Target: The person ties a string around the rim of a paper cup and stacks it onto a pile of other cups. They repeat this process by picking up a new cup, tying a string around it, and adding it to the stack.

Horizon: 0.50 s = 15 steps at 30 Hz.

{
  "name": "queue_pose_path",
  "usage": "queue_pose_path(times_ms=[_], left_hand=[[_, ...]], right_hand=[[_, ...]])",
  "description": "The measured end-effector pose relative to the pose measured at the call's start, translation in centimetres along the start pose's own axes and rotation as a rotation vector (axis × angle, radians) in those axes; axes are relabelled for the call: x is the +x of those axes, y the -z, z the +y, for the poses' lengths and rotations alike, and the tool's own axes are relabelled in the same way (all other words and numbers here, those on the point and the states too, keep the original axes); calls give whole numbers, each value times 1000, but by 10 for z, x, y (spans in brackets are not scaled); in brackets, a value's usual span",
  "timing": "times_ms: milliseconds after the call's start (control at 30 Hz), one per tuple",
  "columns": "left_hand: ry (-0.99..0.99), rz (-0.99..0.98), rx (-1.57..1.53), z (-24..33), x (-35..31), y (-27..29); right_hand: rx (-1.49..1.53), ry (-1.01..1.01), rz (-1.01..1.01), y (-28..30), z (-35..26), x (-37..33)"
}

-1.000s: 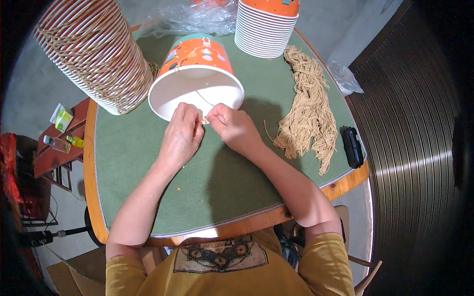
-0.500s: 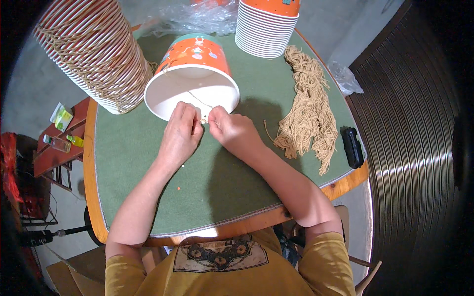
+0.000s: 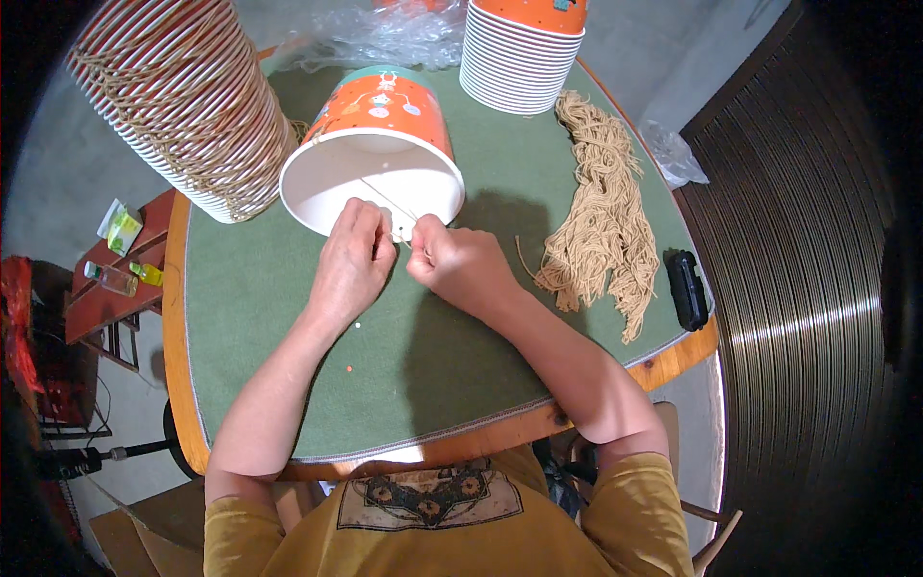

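Observation:
An orange paper bucket (image 3: 433,115) with a white inside lies on its side, its mouth facing me. A thin tan cord (image 3: 389,201) runs across the mouth to the near rim, where small dark holes show. My left hand (image 3: 356,240) is closed at that rim, its fingertips pinching the edge or the cord there; which one is hidden. Just to its right, my right hand (image 3: 452,255) is closed on the cord, with the fingers curled in. A bundle of tan cords (image 3: 601,207) lies to the right of my right hand.
At the left stands a tall stack of corded buckets (image 3: 183,106); another bucket stack (image 3: 519,62) is at the back right. Clear plastic film (image 3: 375,38) lies at the far edge. A black case (image 3: 687,290) sits near the right edge of the green cloth (image 3: 260,385).
My right hand has shifted slightly right, away from the rim, and the cord across the mouth looks straighter. My left hand has stayed nearly in place. The bucket has moved slightly left.

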<state>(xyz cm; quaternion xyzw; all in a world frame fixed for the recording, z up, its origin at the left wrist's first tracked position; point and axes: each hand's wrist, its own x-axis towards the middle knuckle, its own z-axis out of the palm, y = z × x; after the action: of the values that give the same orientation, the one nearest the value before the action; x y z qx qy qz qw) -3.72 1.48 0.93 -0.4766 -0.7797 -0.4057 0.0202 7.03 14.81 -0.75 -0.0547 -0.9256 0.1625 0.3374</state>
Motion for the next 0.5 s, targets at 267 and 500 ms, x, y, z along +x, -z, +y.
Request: queue_pose_path(times_ms=[267, 500], left_hand=[[28, -32, 22, 2, 3, 2], [-79, 4, 91, 1, 6, -1]], right_hand=[[-102, 16, -69, -3, -4, -2], [-95, -6, -75, -8, -7, -5]])
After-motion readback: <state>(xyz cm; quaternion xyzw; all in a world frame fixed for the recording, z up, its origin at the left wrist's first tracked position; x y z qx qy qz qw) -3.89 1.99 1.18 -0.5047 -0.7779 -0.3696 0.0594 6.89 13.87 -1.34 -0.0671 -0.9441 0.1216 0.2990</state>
